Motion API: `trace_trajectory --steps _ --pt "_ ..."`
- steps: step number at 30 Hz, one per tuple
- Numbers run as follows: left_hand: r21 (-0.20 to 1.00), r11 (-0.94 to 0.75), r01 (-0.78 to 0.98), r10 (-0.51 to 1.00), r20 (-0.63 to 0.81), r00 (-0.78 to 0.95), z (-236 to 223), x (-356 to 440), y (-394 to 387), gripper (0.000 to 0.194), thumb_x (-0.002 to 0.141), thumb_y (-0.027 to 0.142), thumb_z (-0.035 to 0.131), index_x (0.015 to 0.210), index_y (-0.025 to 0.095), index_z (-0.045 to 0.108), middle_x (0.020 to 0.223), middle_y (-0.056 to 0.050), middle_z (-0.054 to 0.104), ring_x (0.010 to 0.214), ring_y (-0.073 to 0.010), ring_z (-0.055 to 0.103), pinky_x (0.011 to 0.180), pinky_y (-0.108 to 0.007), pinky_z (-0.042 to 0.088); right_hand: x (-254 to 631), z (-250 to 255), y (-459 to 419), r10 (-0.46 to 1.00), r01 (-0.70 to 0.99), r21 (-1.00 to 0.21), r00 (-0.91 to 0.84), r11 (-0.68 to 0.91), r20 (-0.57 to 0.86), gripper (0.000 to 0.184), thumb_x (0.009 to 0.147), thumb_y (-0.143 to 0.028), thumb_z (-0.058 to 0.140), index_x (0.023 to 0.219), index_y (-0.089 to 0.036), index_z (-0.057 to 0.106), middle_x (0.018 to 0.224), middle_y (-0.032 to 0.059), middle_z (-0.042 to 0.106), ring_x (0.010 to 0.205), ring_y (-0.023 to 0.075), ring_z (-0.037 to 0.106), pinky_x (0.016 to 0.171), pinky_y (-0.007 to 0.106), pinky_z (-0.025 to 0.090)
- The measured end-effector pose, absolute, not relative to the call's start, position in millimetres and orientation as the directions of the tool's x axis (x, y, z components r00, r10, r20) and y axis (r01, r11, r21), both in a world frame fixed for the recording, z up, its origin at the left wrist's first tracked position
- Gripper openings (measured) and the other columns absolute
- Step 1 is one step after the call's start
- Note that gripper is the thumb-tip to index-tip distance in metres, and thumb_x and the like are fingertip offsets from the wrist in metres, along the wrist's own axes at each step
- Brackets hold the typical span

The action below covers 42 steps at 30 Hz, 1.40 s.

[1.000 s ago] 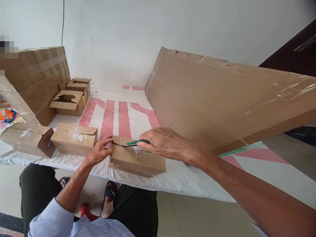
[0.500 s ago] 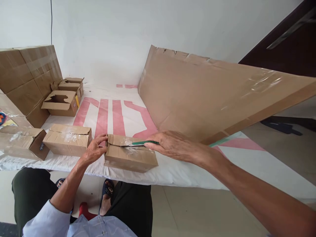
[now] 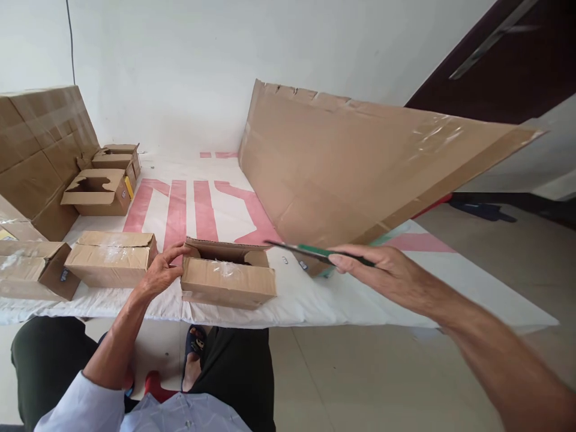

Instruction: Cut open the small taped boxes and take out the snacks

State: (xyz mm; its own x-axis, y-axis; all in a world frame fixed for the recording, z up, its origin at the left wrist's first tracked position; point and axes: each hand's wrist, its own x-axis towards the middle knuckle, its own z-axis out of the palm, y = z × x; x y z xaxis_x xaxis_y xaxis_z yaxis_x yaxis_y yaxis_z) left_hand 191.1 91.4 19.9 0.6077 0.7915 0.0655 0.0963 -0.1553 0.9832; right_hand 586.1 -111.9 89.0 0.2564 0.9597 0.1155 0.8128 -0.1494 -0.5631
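A small cardboard box (image 3: 227,281) sits at the near edge of the white sheet, its top flaps now parted with tape scraps on them. My left hand (image 3: 161,270) rests against the box's left end, fingers curled on the flap corner. My right hand (image 3: 380,270) is off to the right of the box, closed on a green-handled utility knife (image 3: 315,252) whose blade points left toward the box, clear of it.
Two taped small boxes (image 3: 110,257) (image 3: 31,267) lie left of it. Two opened boxes (image 3: 96,192) and a big carton (image 3: 36,156) stand at the back left. A large flattened cardboard sheet (image 3: 360,162) leans at the right. My knees are below the sheet's edge.
My right hand drew the knife along the box top to the right and lifted off it. The box's flaps have sprung apart. My left hand stayed at the box's end.
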Motion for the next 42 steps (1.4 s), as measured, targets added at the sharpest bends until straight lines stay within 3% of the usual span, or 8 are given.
trace_trajectory --steps 9,16,20,23,28,32,36,42 --pt "0.935 -0.293 0.200 0.665 0.049 0.745 34 175 97 0.087 0.077 0.050 0.092 0.156 0.032 0.059 0.178 -0.013 0.034 0.162 -0.0418 0.034 0.120 -0.055 0.048 558 -83 -73 0.841 0.760 -0.600 0.478 -0.251 0.254 0.053 0.092 -0.061 0.048 0.116 -0.019 0.069 0.118 0.0216 0.073 0.119 0.0419 0.066 0.108 0.064 0.050" --pt "0.864 -0.432 0.258 0.582 0.048 0.812 39 177 104 0.141 0.054 0.056 0.104 0.172 0.029 0.033 0.177 -0.018 0.030 0.161 -0.0472 0.032 0.127 -0.059 0.039 525 -29 -64 0.948 0.371 -0.925 0.256 0.083 0.188 0.090 0.090 -0.079 0.064 0.162 -0.029 0.043 0.169 0.0161 0.044 0.155 0.0362 0.043 0.122 0.055 0.044" --pt "0.805 -0.487 0.338 0.588 0.016 0.809 43 180 103 0.153 0.053 0.058 0.104 0.176 0.024 0.019 0.166 -0.021 0.039 0.147 -0.0475 0.048 0.125 -0.062 0.040 500 -1 -60 0.994 0.293 -0.956 0.088 0.035 0.063 0.129 0.075 -0.079 0.081 0.174 -0.026 0.017 0.178 0.0192 0.027 0.161 0.0397 0.034 0.128 0.058 0.037" --pt "0.742 -0.528 0.414 0.622 0.006 0.783 42 172 98 0.160 0.050 0.056 0.104 0.177 0.024 0.012 0.164 -0.019 0.038 0.151 -0.0489 0.042 0.127 -0.061 0.036 493 3 -56 0.998 0.379 -0.925 0.049 0.010 0.031 0.126 0.077 -0.072 0.084 0.175 -0.028 0.018 0.180 0.0169 0.024 0.163 0.0395 0.029 0.131 0.059 0.032" --pt "0.673 -0.526 0.519 0.695 -0.012 0.719 37 160 87 0.161 0.045 0.057 0.105 0.176 0.027 0.016 0.172 -0.019 0.024 0.164 -0.0552 0.011 0.133 -0.064 0.023 482 13 -50 0.963 0.678 -0.729 0.127 0.092 0.239 0.083 0.092 -0.054 0.075 0.165 -0.031 0.043 0.178 0.0112 0.031 0.164 0.0358 0.029 0.130 0.060 0.035" --pt "0.645 -0.540 0.542 0.678 -0.048 0.733 43 164 85 0.154 0.048 0.056 0.104 0.173 0.025 0.020 0.163 -0.019 0.034 0.158 -0.0532 0.029 0.129 -0.062 0.034 462 32 -45 0.879 0.833 -0.385 -0.225 0.397 0.421 0.029 0.106 -0.035 0.059 0.126 -0.023 0.076 0.145 0.0118 0.070 0.154 0.0338 0.046 0.128 0.060 0.037" --pt "0.626 -0.556 0.546 0.673 -0.046 0.739 52 169 82 0.145 0.050 0.052 0.103 0.170 0.025 0.027 0.158 -0.017 0.038 0.149 -0.0493 0.044 0.124 -0.064 0.041 461 50 -39 0.838 0.872 -0.154 -0.377 0.465 0.395 0.025 0.106 -0.024 0.059 0.091 -0.018 0.078 0.100 0.0101 0.079 0.122 0.0311 0.068 0.120 0.056 0.045" --pt "0.641 -0.549 0.536 0.673 -0.041 0.739 48 169 79 0.147 0.054 0.052 0.102 0.172 0.020 0.020 0.179 -0.022 0.012 0.164 -0.0502 0.020 0.133 -0.062 0.028 477 68 -45 0.874 0.938 0.200 -0.339 0.284 0.348 0.034 0.101 -0.015 0.056 0.070 -0.021 0.067 0.077 0.0087 0.066 0.091 0.0279 0.062 0.102 0.052 0.049"
